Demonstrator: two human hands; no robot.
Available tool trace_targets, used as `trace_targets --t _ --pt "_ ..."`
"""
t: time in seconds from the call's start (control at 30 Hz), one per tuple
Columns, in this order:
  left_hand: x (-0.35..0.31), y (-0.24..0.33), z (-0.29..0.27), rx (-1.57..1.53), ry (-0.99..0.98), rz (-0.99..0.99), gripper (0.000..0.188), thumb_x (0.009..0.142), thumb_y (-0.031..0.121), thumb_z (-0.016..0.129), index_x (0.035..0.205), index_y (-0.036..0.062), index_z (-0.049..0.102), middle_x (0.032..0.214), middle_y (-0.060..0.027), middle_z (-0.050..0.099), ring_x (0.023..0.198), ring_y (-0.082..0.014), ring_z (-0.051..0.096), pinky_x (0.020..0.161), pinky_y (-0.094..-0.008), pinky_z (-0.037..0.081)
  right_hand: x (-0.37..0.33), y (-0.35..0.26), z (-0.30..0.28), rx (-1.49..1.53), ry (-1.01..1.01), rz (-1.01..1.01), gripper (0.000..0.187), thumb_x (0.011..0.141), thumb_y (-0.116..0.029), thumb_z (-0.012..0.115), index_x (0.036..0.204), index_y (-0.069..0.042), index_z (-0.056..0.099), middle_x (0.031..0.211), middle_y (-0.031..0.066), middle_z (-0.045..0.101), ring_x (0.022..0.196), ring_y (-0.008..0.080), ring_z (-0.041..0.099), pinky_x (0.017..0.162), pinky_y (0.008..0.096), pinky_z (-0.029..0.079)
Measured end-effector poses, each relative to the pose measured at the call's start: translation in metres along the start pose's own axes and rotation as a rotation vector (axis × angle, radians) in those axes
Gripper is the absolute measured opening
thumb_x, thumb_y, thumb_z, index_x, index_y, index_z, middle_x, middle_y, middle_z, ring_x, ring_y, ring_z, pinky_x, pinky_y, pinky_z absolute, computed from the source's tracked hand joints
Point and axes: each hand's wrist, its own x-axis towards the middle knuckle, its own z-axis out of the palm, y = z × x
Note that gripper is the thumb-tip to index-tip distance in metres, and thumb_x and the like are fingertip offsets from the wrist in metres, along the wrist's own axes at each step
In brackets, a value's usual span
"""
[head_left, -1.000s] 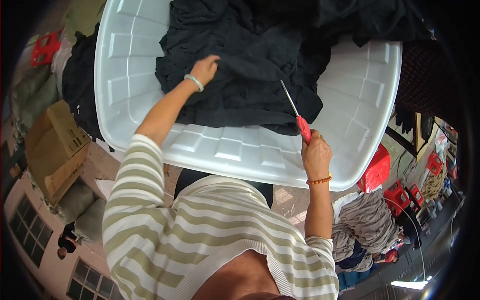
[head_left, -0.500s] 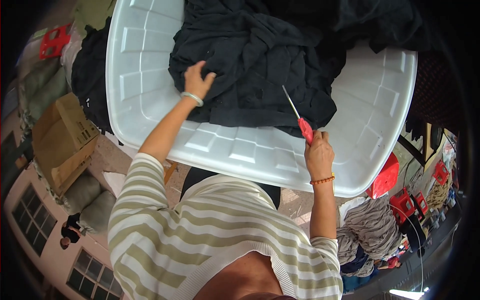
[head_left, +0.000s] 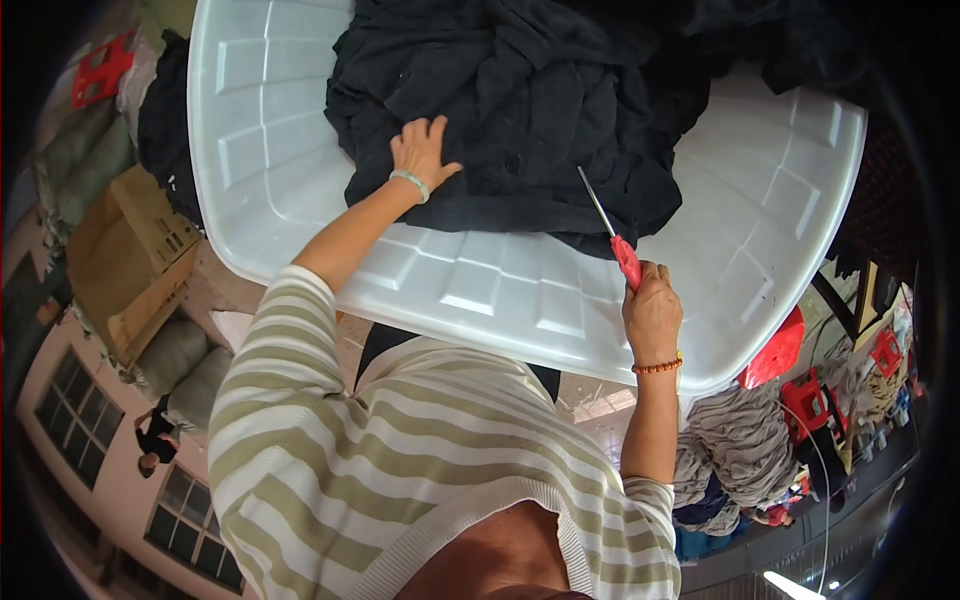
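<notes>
My left hand [head_left: 424, 158] lies on a pile of black cloth [head_left: 500, 120], with fingers spread and thumb pointing right; a pale bangle circles its wrist. The cloth is creased and heaped inside a large white plastic tub [head_left: 264, 150]. Near the tub's front right, my right hand [head_left: 653, 312] is closed around a red-handled tool [head_left: 624, 260]. A thin, straight metal blade rises from the handle and points up and left over the lower right of the cloth. My fingers hide the handle's lower end, and the tool's exact kind is unclear.
On the left are black fabric [head_left: 166, 140], an open cardboard box [head_left: 120, 260] and stuffed sacks [head_left: 180, 370]. Red plastic stools [head_left: 808, 405] and heaped grey cloth [head_left: 745, 445] stand at the right. A person [head_left: 156, 437] is farther off, at lower left.
My left hand has shifted right and slightly down the cloth, fingers still spread. My right hand, still holding the red-handled tool, has moved a little to the right. The whole view has shifted slightly.
</notes>
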Motion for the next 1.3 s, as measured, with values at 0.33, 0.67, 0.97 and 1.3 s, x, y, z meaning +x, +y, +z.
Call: trace_targets --t 0.33,0.67,0.97,1.3 --pt "0.12 -0.047 -0.078 -1.232 0.052 -0.502 0.03 0.084 0.02 0.07 0.105 0.0006 0.063 0.094 -0.0058 0.066 0.086 -0.0147 0.06 0.078 -0.0286 0.048 0.022 0.011 0.01 -0.162 0.013 -0.042 0.027 0.084 -0.027 0.065 0.08 -0.001 0.061 0.08 0.019 0.062 0.069 0.0367 0.063 0.063 0.0442 0.051" --pt "0.075 -0.159 -0.036 -0.552 0.399 -0.919 0.095 0.063 0.039 0.084 0.135 0.0012 0.036 0.13 -0.0258 0.045 0.115 -0.0341 0.049 0.097 -0.0424 0.041 0.078 -0.031 0.046 -0.061 0.047 -0.164 0.044 0.079 -0.044 0.068 0.071 -0.001 0.065 0.069 0.0194 0.063 0.069 0.0367 0.064 0.064 0.0438 0.051" --pt "0.018 -0.017 -0.048 -1.091 -0.282 -1.163 0.076 0.076 0.034 0.076 0.128 -0.0116 0.044 0.12 -0.0221 0.058 0.111 -0.0286 0.058 0.096 -0.0352 0.046 0.112 -0.108 0.135 0.094 -0.514 -0.317 0.056 0.071 -0.045 0.075 0.096 0.004 0.064 0.094 0.0229 0.066 0.088 0.0359 0.065 0.077 0.0418 0.051" --pt "0.063 -0.075 -0.184 -2.087 0.057 -0.622 0.056 0.094 0.045 0.048 0.123 -0.0035 0.053 0.123 -0.018 0.058 0.112 -0.0303 0.057 0.098 -0.0405 0.047 0.122 -0.064 0.074 0.419 -0.235 -0.327 0.018 0.082 -0.016 0.065 0.089 0.0 0.062 0.065 0.0121 0.063 0.06 0.0207 0.063 0.058 0.035 0.047"
